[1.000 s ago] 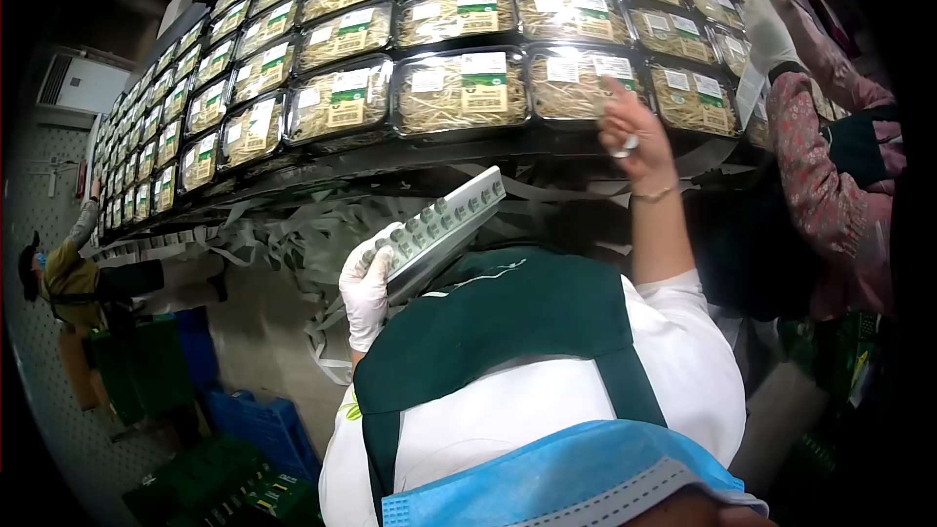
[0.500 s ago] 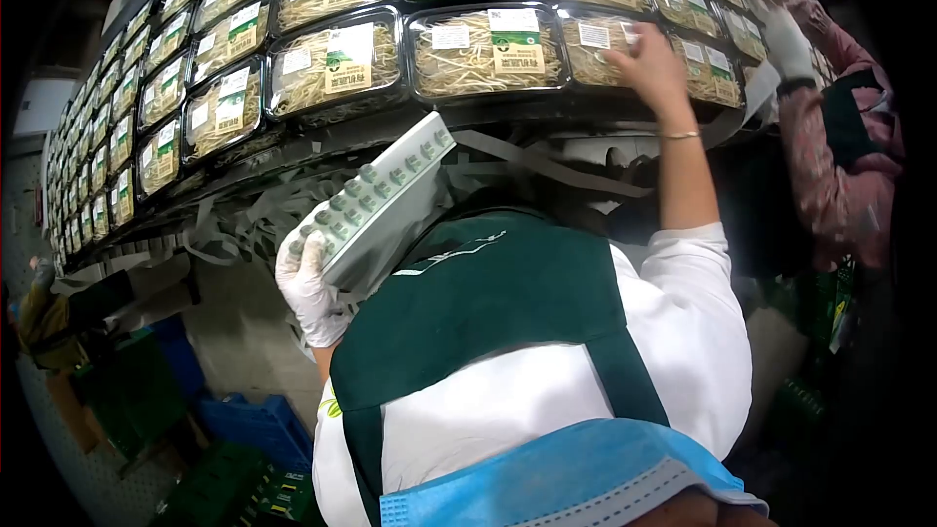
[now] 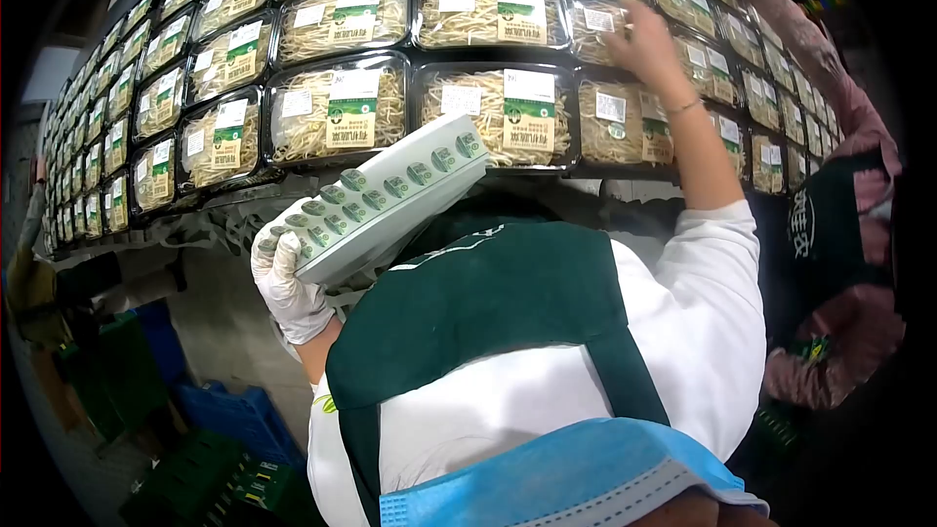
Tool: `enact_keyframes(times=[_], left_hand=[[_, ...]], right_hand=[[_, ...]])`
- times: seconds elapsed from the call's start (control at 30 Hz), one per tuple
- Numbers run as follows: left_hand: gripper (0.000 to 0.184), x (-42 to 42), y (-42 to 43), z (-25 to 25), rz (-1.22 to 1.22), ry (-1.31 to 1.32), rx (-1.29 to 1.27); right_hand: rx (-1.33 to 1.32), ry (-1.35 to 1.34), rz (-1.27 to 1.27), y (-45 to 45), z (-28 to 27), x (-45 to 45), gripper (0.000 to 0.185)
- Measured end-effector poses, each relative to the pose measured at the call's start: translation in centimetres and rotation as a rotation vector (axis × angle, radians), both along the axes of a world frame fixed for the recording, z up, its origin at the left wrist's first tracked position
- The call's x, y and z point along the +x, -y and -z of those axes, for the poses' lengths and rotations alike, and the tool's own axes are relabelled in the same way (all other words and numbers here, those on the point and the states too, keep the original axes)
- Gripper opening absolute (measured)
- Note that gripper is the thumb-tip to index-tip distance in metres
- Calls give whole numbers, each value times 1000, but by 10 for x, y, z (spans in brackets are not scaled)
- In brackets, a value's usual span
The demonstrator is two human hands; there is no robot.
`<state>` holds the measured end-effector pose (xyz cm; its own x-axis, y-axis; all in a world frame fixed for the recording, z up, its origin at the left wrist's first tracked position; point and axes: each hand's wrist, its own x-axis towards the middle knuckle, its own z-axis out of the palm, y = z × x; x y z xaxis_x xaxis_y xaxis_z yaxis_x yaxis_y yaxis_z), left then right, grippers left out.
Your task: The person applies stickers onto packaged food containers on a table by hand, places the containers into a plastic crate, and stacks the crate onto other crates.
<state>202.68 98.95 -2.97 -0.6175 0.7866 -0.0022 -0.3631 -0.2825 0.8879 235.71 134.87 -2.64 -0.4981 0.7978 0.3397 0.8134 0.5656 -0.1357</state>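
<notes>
My left hand (image 3: 287, 278), in a white glove, grips a thick white pad of stickers (image 3: 381, 190) printed with rows of small round green labels. The pad tilts upward to the right, its upper corner overlapping the front row of packs. My bare right hand (image 3: 652, 51), with a thin bracelet at the wrist, reaches over a pack of bean sprouts (image 3: 589, 34) in the second row. Its thumb and forefinger are apart, and no object shows between them. Directly nearer me lies another sprout pack (image 3: 615, 127), partly behind my forearm. Each pack is a black tray with clear film and green-and-tan labels.
Many similar packs (image 3: 340, 107) cover the table in rows. At the right, a co-worker's pink sleeve (image 3: 795, 39) reaches over the far packs. Blue crates (image 3: 239, 420) and green crates (image 3: 195, 478) stand on the floor at lower left.
The packs now sit lower in view, with another row in front of my right hand. My left hand and the sticker pad have shifted slightly left. The co-worker's arm reaches farther away.
</notes>
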Motion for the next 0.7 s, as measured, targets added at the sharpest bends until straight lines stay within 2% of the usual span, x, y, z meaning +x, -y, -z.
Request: enact_keyframes(times=[0.03, 0.1, 0.17, 0.23, 0.3, 0.33, 0.37, 0.43, 0.47, 0.5, 0.53, 0.57, 0.6, 0.63, 0.67, 0.7], left_hand=[[21, -1, -2, 1, -21, 15, -23], [20, 0, -11, -4, -16, 46, -2], [18, 0, -24, -5, 1, 55, 64], [19, 4, -39, -14, 50, 115, 68], [20, 10, -56, -28, 97, 97, -9], [20, 11, -62, -30, 102, 87, -48], [20, 13, -67, -30, 86, 61, -81], [19, 11, -74, -30, 112, 102, -187], [19, 16, -81, -35, 111, 96, -197], [19, 15, -84, -32, 102, 78, -216], [18, 16, -88, -34, 124, 60, -238], [18, 17, -95, -38, 143, 40, -256], [19, 20, -103, -43, 173, 9, -261], [21, 22, -109, -47, 194, -25, -269], [22, 22, -116, -48, 221, -75, -214], [24, 23, -120, -47, 251, -123, -170]], right_hand=[[48, 117, 156, -6, -10, 6, 58], [-141, 108, 257, -47, -20, 22, 58], [-351, -416, -31, -82, -16, 13, 53], [-534, -686, -183, -98, -16, -25, 47], [-514, -545, -228, -126, -2, -46, 42], [-338, -378, -202, -130, 7, -51, 38], [-344, -376, -216, -129, 13, -57, 38], [-83, -222, -206, -125, 23, -62, 34], [-37, -212, -269, -123, 26, -60, 33], [118, -90, -337, -131, 24, -58, 31], [142, 101, -44, -133, 20, -44, 34], [144, 174, 139, -136, 12, -34, 40], [-1, 356, 296, -148, 3, -27, 40], [-21, 141, 278, -140, -3, -30, 37], [-38, -218, -26, -137, 2, -37, 33], [-215, -345, -209, -87, -28, -67, 31]])
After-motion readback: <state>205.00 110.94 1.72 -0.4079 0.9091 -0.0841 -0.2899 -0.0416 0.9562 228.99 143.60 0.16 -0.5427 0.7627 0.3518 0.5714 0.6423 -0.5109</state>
